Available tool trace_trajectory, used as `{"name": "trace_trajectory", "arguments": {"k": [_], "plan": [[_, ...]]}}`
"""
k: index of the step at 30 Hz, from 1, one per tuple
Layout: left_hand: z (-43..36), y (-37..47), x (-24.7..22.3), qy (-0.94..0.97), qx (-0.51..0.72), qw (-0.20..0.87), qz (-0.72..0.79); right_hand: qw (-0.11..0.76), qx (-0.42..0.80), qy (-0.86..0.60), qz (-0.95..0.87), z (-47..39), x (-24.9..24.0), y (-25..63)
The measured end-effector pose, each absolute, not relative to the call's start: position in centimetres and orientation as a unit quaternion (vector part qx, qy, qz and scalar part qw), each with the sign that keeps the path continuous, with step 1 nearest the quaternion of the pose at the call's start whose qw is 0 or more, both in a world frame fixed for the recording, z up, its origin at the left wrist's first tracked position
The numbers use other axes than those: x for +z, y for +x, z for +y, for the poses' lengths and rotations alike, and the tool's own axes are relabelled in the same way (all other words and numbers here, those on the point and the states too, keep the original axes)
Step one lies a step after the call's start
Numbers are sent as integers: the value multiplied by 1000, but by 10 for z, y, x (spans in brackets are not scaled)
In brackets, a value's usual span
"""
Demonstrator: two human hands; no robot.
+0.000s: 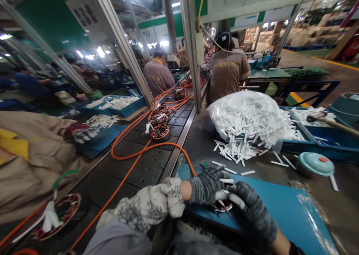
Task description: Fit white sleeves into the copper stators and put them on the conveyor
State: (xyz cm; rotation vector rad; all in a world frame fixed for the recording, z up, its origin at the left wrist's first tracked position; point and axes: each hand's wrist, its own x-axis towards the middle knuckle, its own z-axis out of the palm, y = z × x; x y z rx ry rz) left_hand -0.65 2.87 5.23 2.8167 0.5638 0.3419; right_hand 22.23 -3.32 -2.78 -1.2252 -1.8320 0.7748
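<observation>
A ring-shaped motor stator with copper windings point(223, 206) rests on a blue mat point(280, 199) in front of me, partly hidden by my hands. My left hand point(207, 186), in a grey knit glove, is bent over its far left side, fingers closed against it. From the right, my right hand point(252, 202), gloved alike, reaches to the same stator with thumb and fingers pinched at its upper edge. What sits between those fingertips is hidden. A short white tube point(227, 181) lies by the left fingertips.
A plastic bag of white tubes point(246, 116) spills onto the bench, beside blue bins point(297, 146) and a light-blue round-lidded container point(315, 163). Left, a conveyor point(151, 161) carries several stators point(159, 132) and an orange cable point(134, 157). A co-worker's gloved hand point(84, 133) is across it.
</observation>
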Motion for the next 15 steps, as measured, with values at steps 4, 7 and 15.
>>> {"name": "trace_trajectory", "arguments": {"k": [4,7,15], "plan": [[36,-7,50,974,103,119,162,381,332,-466,-726,-34,-29,225],[33,-5,45,970,103,118,186,392,354,-469,-707,-32,-33,226],[10,6,39,943,168,-6,287,415,474,-417,-655,-12,-41,235]]}}
